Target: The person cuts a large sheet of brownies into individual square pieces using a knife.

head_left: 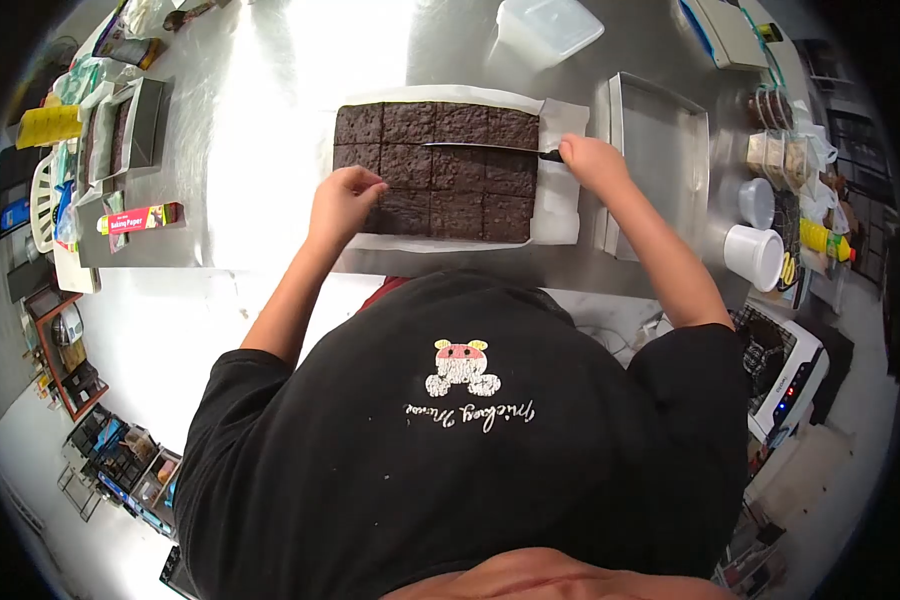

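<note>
On the steel surface (260, 150) before you, a dark brownie slab (437, 172) lies on white paper (560, 215). Your right hand (592, 163) is closed around a long knife (480, 148) laid across the slab's far part. Your left hand (342, 200) steadies the left edge, fingers curled. Cut lines already grid the slab; this lengthwise cut looks underway.

we are in a working bakery kitchen. across the top of the frame runs a stainless steel desk (270, 120), and on it lies a big scored brownie slab (436, 172) on parchment (560, 215). right of it sits an empty metal baking tray (660, 160), at upper left a box of baking paper (140, 217), and at the right edge plastic tubs (755, 255) and packed goods (782, 155).
</note>
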